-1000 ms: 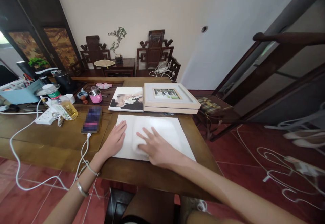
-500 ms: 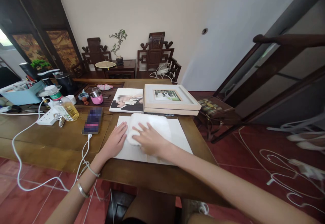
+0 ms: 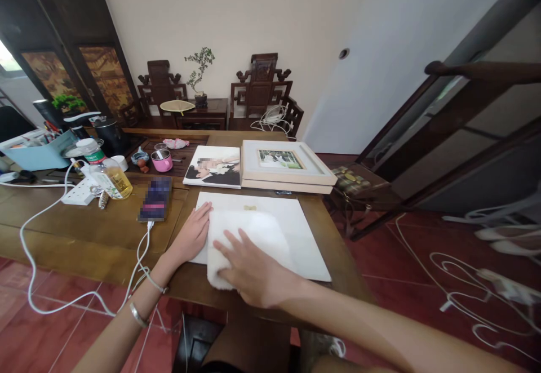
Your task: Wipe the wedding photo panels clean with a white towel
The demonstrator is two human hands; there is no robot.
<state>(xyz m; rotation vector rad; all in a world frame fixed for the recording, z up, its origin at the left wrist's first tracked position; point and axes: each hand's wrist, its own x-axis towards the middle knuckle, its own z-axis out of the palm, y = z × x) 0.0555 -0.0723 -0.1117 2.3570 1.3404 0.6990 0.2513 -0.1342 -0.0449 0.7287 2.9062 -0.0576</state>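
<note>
A thick, fluffy white cloth lies across the left and front part of a flat white board. My right hand presses down on it from above, fingers spread and palm low, near the board's front edge. At the board's left edge rests my left hand, flat with its fingers stretched out, touching the board beside the cloth. A small gold-coloured mark shows on the board just beyond the cloth. The board's front edge is partly hidden by the cloth and my right hand.
Behind the board lie a photo panel and stacked frames. To the left are a phone on a white cable, a bottle, a power strip and a pink cup. The wooden table ends close in front.
My right hand has drawn the cloth towards me, from the board's far part to its front edge, uncovering the gold-coloured mark. My left hand has stayed at the left edge.
</note>
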